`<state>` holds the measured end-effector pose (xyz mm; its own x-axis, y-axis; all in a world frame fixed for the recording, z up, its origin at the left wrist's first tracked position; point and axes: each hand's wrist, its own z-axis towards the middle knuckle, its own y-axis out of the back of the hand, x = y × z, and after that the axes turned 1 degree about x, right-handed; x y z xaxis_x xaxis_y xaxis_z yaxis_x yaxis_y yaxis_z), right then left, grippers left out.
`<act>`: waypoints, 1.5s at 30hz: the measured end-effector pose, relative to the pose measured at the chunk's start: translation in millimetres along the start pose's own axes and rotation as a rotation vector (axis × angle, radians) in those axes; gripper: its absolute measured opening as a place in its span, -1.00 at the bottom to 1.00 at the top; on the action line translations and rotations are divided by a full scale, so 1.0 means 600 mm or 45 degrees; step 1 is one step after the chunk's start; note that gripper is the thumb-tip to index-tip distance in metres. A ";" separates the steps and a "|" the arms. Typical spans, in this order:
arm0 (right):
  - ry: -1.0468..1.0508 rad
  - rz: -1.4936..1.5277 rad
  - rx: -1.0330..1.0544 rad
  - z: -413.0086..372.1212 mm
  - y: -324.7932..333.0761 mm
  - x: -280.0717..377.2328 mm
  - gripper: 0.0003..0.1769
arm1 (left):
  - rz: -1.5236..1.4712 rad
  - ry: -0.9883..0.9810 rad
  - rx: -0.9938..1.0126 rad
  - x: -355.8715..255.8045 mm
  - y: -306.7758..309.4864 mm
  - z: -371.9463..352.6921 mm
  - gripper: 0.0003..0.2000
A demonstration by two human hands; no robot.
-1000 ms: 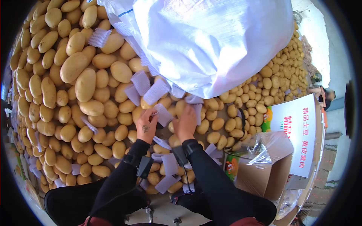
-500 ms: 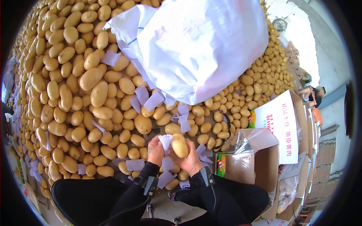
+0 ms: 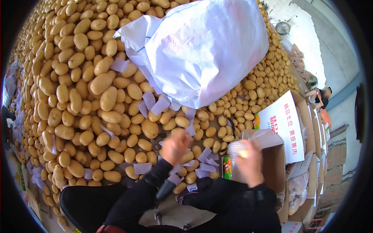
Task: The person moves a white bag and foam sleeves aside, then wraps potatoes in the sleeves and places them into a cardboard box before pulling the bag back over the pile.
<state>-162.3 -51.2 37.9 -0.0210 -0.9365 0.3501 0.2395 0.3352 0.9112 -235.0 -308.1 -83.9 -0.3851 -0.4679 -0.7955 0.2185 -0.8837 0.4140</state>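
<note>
potato point(image 3: 243, 153), partly covered by a pale foam sleeve point(image 3: 234, 148), is being held in the curled fingers of the right hand point(image 3: 250, 162), just in front of the plastic-draped side of an open carton point(image 3: 273, 165). the left hand point(image 3: 175, 146) is being held over a potato heap point(image 3: 75, 101); its fingers are being shown blurred, and whether anything is being gripped cannot be told. loose foam sleeves point(image 3: 142, 168) and a white sack point(image 3: 202, 58) are being supported by the potato heap.
</note>
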 end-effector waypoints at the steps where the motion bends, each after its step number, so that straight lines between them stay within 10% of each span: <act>1: -0.056 -0.205 -0.018 0.004 0.067 -0.009 -0.50 | 0.053 -0.112 -0.136 0.075 -0.011 0.029 -0.90; 6: -0.077 -0.690 0.135 0.041 0.153 -0.081 -0.66 | 0.468 -0.188 -0.130 0.232 0.006 0.160 -0.71; 13: 0.413 0.432 0.574 0.173 -0.333 0.051 -0.55 | 0.301 0.040 0.238 0.299 -0.008 0.197 -0.56; 15: 0.546 0.237 0.534 0.214 -0.466 0.073 -0.51 | 0.148 -0.002 0.096 0.304 0.012 0.191 -0.62; 18: 0.518 -0.316 0.583 0.229 -0.604 0.097 -0.43 | -0.140 0.629 -0.055 0.305 0.049 0.158 -0.80; 20: 0.406 -0.452 0.771 0.237 -0.628 0.117 -0.35 | 0.086 0.438 -0.195 0.318 0.077 0.133 -0.82; 22: 0.285 -0.439 0.885 0.229 -0.626 0.120 -0.32 | 0.278 0.218 -0.342 0.314 0.091 0.113 -0.83; 27: 0.426 -0.375 0.711 0.176 -0.574 0.132 -0.33 | -0.620 0.756 -0.393 0.239 0.096 0.038 -0.82; 36: -1.138 2.393 0.958 0.019 -0.342 0.130 -0.34 | -1.471 1.243 -0.266 0.152 0.025 -0.094 -0.79; 41: -1.105 2.347 0.972 -0.036 -0.276 0.164 -0.30 | -0.700 0.976 -0.051 0.083 0.023 -0.119 -0.85; 45: -0.718 2.060 1.013 -0.043 -0.215 0.159 -0.37 | -0.897 0.968 -0.194 0.016 0.074 -0.091 -0.88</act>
<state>-169.9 -186.2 -51.8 -0.5778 0.3701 0.7274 -0.0887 0.8575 -0.5068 -180.2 -350.9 -97.4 0.1847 0.3308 -0.9255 0.2946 -0.9170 -0.2690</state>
